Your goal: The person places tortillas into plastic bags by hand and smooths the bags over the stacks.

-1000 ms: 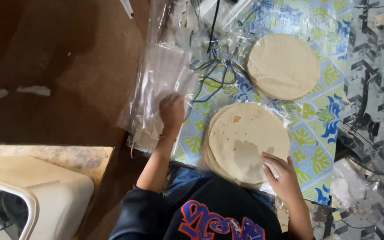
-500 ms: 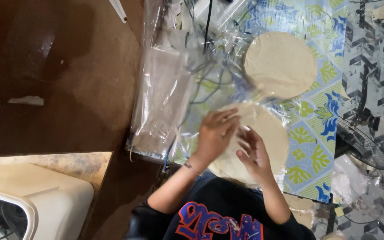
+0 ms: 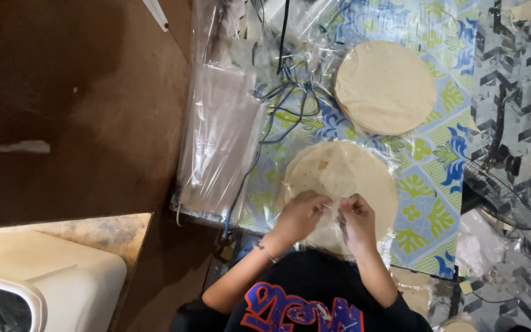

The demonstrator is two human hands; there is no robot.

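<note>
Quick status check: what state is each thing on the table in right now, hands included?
Left hand: fingers curled, pinching at the top flatbread of the near stack.
Right hand: pinching the same flatbread, close beside the left.
Near flatbread stack: flat, on clear plastic.
Far flatbread stack: flat, untouched.
Clear plastic bags: piled flat, untouched.
Table fan: blades hidden, cannot tell if running.

My table, spread with a patterned cloth

The table (image 3: 437,203) in front of me wears a blue, green and yellow leaf-print covering. On it lie the near stack of flatbreads (image 3: 364,178), a second stack of flatbreads (image 3: 385,86) farther off, a pile of clear plastic bags (image 3: 219,141) along the left edge, and loose dark cables (image 3: 277,117) between bags and bread.
</note>
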